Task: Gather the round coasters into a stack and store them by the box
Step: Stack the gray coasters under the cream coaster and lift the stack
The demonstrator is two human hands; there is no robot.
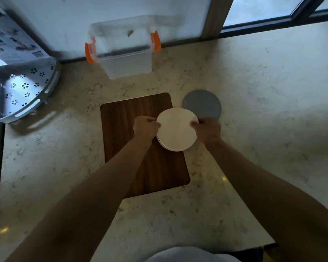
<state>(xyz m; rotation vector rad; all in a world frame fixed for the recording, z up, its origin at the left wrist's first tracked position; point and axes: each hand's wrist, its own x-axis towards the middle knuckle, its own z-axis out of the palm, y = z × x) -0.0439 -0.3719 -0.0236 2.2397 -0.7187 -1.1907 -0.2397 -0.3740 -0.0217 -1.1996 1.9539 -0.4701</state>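
A small stack of white round coasters (175, 130) is held over the right edge of a dark wooden board (140, 148). My left hand (145, 128) grips the stack's left rim and my right hand (208, 131) grips its right rim. A grey round coaster (201, 103) lies flat on the counter just behind my right hand, apart from the stack. The clear plastic box (124, 53) with orange latches stands open at the back against the wall.
A white perforated corner shelf (21, 91) rests at the left on the marble counter (263, 110). A printed carton (9, 40) leans at the far left. A window frame runs along the back right. The counter's front edge is near my body.
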